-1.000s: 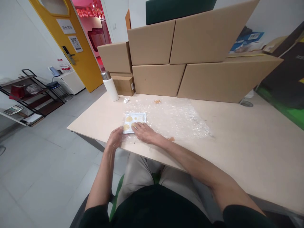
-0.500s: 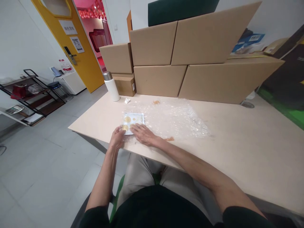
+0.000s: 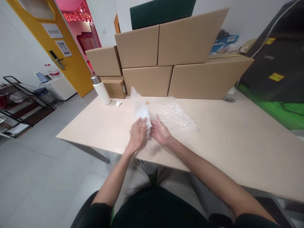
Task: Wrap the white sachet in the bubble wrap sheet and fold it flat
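A flat white square piece (image 3: 143, 111) stands tilted up on its edge, partly wrapped in clear bubble wrap (image 3: 172, 112). My left hand (image 3: 138, 133) is closed on its near left side, fingers lying over the wrap. On the other side my right hand (image 3: 161, 130) has its fingers curled at the lower right edge of the bundle, thumb pointing up. The face of the piece turned to the right is hidden. The rest of the wrap lies spread on the table to the right.
A white bottle (image 3: 101, 90) with a metal cap and a crumpled white scrap (image 3: 118, 103) stand at the table's left. Stacked cardboard boxes (image 3: 147, 80) line the back of the pale wooden table (image 3: 228, 136).
The square piece, flat under both hands before, has been lifted and tipped onto its edge, carrying the left part of the bubble wrap with it. The camera view has turned right.
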Demonstrator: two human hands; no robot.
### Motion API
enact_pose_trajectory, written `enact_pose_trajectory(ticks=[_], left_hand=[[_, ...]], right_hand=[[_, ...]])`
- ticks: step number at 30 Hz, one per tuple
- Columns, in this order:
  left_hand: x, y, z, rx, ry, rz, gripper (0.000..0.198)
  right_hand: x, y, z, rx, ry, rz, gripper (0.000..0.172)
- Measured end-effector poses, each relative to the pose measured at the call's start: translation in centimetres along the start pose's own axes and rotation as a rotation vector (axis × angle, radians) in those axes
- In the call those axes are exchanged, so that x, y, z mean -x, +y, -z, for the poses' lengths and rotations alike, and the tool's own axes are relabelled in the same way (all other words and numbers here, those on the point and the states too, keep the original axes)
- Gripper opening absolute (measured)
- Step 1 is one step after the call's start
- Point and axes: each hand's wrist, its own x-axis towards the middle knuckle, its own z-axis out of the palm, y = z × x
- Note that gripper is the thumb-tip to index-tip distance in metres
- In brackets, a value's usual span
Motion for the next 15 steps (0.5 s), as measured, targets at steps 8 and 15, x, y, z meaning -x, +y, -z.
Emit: enact_pose_trajectory(ticks=[8,15], left_hand=[[0.4,0.7,-5.1,-0.775,-0.236,-0.042,0.054],[-0.3,0.7,-4.6,-0.715,-0.276,-0.010,0.054]], right_hand=[[2.7,-1.0,5.0,0.449,0.269,0.030,0.041],[-0.6,-1.5,4.6,1.065,0.142,0.302,0.043]])
